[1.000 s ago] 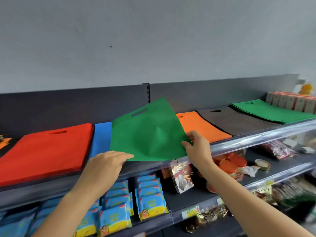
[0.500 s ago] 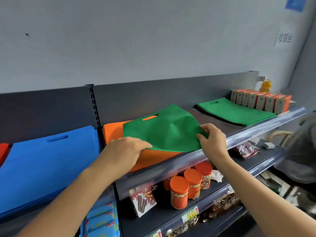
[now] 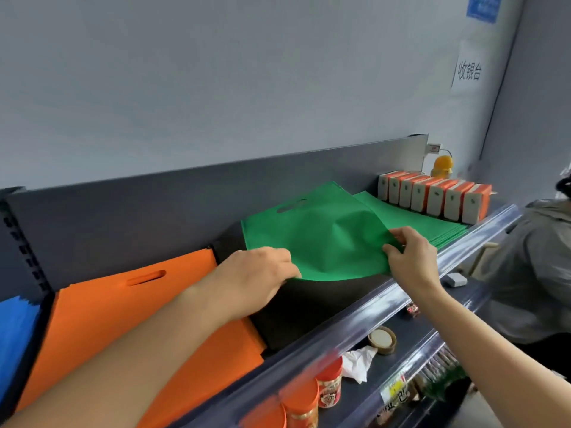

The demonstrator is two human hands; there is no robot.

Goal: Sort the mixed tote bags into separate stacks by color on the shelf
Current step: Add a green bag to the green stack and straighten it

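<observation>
1. Since the earlier frame the green bag (image 3: pixel 321 239) has travelled with both hands from over the orange stack (image 3: pixel 123 310) towards the green stack (image 3: pixel 432 223). It now hangs over the black stack (image 3: pixel 309 307), just left of the green stack, and its right corner already overlaps that stack.
2. Left hand (image 3: pixel 256 273): fingers (image 3: pixel 284 264) curled, pinching the bag's near-left corner. Right hand (image 3: pixel 411 257): fingers (image 3: pixel 394 250) pinching the near-right edge, right at the green stack's front-left corner.
3. The bag is lifted and buckled in the middle, handle slot at the far side, not yet laid down.
4. Progress, as a judgement: late in this one carry. Blue stack (image 3: pixel 15 329), orange, black and green each look single-colour, running leftward from the green stack in reverse order. Left to do: slide the bag the rest of the way, square it on the green stack, let go. Whether more mixed bags remain farther left, cannot tell.
5. Containers: the shelf (image 3: pixel 401 304) carries all the stacks. A row of orange-and-grey boxes (image 3: pixel 432 199) stands just behind and right of the green stack, shut, contents unknown. Orange-lidded jars (image 3: pixel 329 384) sit on the shelf below.
</observation>
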